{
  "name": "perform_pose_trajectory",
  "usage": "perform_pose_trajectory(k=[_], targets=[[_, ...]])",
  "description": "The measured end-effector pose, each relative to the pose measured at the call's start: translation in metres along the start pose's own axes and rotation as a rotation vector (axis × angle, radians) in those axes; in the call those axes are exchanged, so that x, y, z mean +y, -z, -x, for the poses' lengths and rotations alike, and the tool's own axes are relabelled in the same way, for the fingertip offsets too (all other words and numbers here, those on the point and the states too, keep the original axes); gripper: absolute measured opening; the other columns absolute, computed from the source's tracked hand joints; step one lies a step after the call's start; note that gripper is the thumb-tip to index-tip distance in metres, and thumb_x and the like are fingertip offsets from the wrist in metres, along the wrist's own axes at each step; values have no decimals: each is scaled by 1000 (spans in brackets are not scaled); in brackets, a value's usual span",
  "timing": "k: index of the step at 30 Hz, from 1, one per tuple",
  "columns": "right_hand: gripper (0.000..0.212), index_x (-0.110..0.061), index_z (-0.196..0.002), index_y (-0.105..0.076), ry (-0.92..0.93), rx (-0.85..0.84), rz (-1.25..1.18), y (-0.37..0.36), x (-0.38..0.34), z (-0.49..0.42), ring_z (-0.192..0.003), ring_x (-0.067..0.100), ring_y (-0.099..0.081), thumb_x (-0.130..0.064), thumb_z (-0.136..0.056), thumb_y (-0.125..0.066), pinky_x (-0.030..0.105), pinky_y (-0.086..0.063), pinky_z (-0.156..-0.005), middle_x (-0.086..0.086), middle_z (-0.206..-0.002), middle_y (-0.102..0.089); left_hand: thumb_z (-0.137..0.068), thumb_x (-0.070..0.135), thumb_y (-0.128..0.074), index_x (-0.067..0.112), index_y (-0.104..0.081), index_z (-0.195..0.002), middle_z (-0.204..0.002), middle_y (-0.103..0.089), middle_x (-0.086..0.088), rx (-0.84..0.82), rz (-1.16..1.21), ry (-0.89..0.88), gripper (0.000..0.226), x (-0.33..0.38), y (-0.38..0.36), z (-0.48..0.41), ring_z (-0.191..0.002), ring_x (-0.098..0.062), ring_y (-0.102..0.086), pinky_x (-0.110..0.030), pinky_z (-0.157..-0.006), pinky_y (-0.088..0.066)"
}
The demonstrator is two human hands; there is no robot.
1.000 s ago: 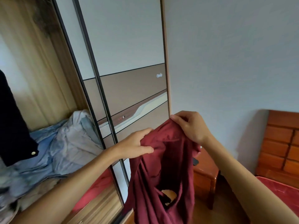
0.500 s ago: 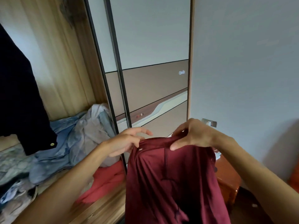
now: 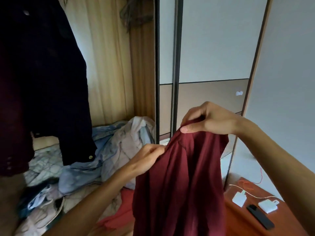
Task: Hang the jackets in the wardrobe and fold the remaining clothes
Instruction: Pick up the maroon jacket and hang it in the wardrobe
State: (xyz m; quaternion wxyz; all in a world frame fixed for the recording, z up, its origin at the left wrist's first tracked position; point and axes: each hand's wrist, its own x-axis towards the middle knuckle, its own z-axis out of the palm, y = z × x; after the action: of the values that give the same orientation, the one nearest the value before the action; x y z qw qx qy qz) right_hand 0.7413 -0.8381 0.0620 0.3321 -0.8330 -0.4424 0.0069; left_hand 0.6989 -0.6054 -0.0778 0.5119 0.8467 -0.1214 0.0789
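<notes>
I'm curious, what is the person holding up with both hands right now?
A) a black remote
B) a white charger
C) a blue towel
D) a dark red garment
D: the left hand and the right hand both pinch the top edge of the dark red garment, which hangs down below them in front of the wardrobe.

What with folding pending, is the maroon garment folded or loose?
Unfolded: maroon garment hangs loose, left hand and right hand pinching its top.
</notes>
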Motion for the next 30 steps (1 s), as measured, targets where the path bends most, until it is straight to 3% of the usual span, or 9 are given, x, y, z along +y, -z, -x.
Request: perform_pose_trajectory(k=[2, 5, 8, 11, 14, 18, 25, 28, 30], targets=[[9, -22, -81, -81, 26, 19, 16, 1, -4, -23, -93, 8, -70, -31, -80, -81, 25, -52, -92, -7, -96, -75, -92, 52, -50, -6, -54, -76, -72, -51, -3, 90, 2, -50, 60, -15, 18, 3, -71, -13, -48, -29, -68, -36], [6, -21, -81, -80, 54, 57, -27, 5, -5, -49, -94, 8, -71, -27, -81, -80, 22, -49, -88, -7, -98, -76, -96, 17, -60, 13, -70, -88, -80, -67, 4, 139, -106, -77, 14, -50, 55, 1, -75, -8, -62, -23, -70, -48], [15, -21, -86, -81, 95, 142, -107, 8, -5, -73, -95, 10, -71, -33, -78, -79, 24, -50, -90, -6, -99, -76, -97, 13, -62, 29, -66, -106, -94, -70, -3, 182, -155, 37, 19, -85, 80, 1, -78, -12, -68, -46, -79, -58], [17, -22, -85, -81, 72, 156, -100, 8, -6, -98, -93, 9, -71, -37, -78, -79, 25, -51, -88, -7, -96, -76, -98, 32, -55, 30, -64, -110, -102, -70, 7, 553, -188, -102, 16, -89, 84, 1, -91, -12, -68, -42, -84, -56], [10, -24, -83, -81, 37, 123, -29, 2, -6, -121, -91, 7, -70, -34, -82, -79, 27, -52, -88, -9, -95, -76, -97, 23, -57, 17, -67, -103, -98, -67, 7, 761, -246, -378, 12, -63, 70, 2, -91, -16, -66, -29, -80, -53], [7, -23, -81, -81, 75, 77, -33, -9, -6, -138, -92, 6, -70, -29, -82, -79, 26, -50, -89, -8, -97, -75, -92, -1, -62, 8, -70, -103, -99, -64, 5, 626, -399, -565, 16, -48, 34, -11, -90, -6, -63, -16, -80, -49], [8, -25, -74, -79, 168, 16, -72, -6, 7, -142, -92, 7, -70, -23, -81, -80, 16, -45, -83, -5, -95, -76, -92, 20, -65, 19, -57, -121, -109, -50, 9, 792, -398, -256, 30, -90, 29, -50, -98, -2, -52, -12, -86, -42], [4, -21, -79, -80, 178, 44, -76, 2, 14, -139, -95, 10, -70, -24, -81, -79, 22, -49, -88, -5, -96, -76, -94, 34, -61, 22, -63, -106, -100, -54, 14, 640, -546, -271, 17, -110, 36, -61, -95, -4, -53, -16, -81, -42], [10, -15, -82, -80, 182, 101, -76, 6, 21, -137, -94, 11, -70, -25, -80, -79, 21, -51, -88, -4, -96, -75, -96, 35, -59, 17, -65, -98, -92, -62, 10, 429, -436, -245, 19, -124, 39, -66, -89, -2, -57, -22, -78, -48]])
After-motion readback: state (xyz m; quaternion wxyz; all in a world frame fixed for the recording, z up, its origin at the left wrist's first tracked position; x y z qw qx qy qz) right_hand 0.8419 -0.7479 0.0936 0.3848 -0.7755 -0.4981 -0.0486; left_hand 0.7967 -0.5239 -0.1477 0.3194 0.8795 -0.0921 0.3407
